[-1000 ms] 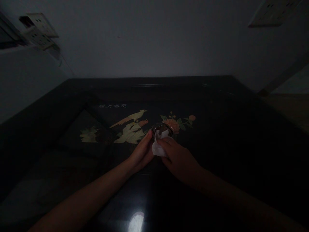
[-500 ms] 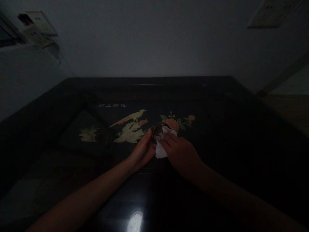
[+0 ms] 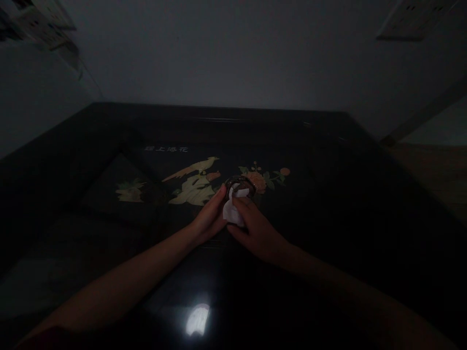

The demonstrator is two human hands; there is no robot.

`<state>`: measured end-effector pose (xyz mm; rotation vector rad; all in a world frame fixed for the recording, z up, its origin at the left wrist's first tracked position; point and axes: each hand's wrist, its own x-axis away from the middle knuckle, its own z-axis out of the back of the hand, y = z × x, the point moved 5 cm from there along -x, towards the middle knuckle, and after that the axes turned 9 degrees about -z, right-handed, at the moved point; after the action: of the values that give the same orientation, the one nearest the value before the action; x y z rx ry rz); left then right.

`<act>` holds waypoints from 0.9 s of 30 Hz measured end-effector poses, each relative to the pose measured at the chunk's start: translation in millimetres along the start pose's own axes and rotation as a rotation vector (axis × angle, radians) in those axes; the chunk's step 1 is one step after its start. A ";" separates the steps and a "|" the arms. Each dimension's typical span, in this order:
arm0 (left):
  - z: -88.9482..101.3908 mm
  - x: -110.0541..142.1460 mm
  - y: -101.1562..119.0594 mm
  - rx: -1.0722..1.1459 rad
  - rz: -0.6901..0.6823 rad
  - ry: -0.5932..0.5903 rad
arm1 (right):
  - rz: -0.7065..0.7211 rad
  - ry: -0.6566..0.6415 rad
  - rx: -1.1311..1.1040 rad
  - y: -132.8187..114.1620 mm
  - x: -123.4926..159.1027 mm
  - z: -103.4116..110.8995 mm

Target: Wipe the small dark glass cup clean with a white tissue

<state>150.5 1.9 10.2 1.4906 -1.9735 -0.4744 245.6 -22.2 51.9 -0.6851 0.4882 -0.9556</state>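
My left hand (image 3: 213,211) grips the left side of a dark, shiny round bowl (image 3: 251,184). Its thumb lies along the rim, while the other fingers are mostly hidden. Pressed against the inside of the bowl is a white tissue (image 3: 233,212), which hangs down over the near rim. My right hand (image 3: 257,231) has its fingers closed on the tissue, with the thumb pointing left below it. Dim light hides the bowl's exact material and its underside.
Beneath both hands lies a glossy black tabletop (image 3: 310,233) with an inlaid bird (image 3: 195,167), flowers and white characters (image 3: 166,149). A pale wall (image 3: 219,53) stands at the far edge. Sockets (image 3: 404,19) are fixed on it at right, with more at upper left.
My right hand has shifted left and rotated, carrying the tissue left across the bowl. My left hand still holds the bowl. The whole view has tilted slightly.
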 end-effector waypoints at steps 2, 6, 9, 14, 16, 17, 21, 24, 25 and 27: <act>0.1 0.2 0.0 -0.001 -0.002 0.000 | -0.005 -0.008 0.029 -0.6 0.1 -1.5; -1.4 -0.8 0.6 0.023 -0.025 -0.022 | 0.010 -0.010 0.272 -3.1 -2.1 1.5; -2.9 -2.0 -0.1 0.040 -0.032 -0.042 | 0.039 -0.026 0.507 -4.4 -5.0 8.5; -0.9 -6.3 -3.4 0.055 -0.058 -0.088 | 0.195 -0.011 0.809 -8.1 -6.5 21.3; 0.9 -7.5 -4.9 0.049 -0.060 -0.113 | 0.233 0.009 0.855 -10.1 -5.8 24.7; 1.2 -7.6 -5.1 0.046 -0.060 -0.128 | 0.236 0.004 0.860 -11.0 -5.4 25.6; -1.9 -3.8 -3.7 0.034 -0.041 -0.150 | 0.172 -0.054 0.784 -13.6 -3.9 24.8; -5.6 0.0 -1.3 0.020 -0.040 -0.139 | 0.102 -0.063 0.647 -12.5 -3.4 19.0; -5.9 0.7 -0.6 0.013 -0.048 -0.129 | 0.078 -0.039 0.589 -11.6 -3.4 16.9; -4.7 1.2 0.5 -0.001 -0.075 -0.108 | 0.036 0.012 0.450 -9.5 -3.1 12.4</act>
<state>153.1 1.3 14.3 1.5722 -2.0046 -0.5988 246.7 -19.4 67.5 -0.2633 0.2798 -0.9925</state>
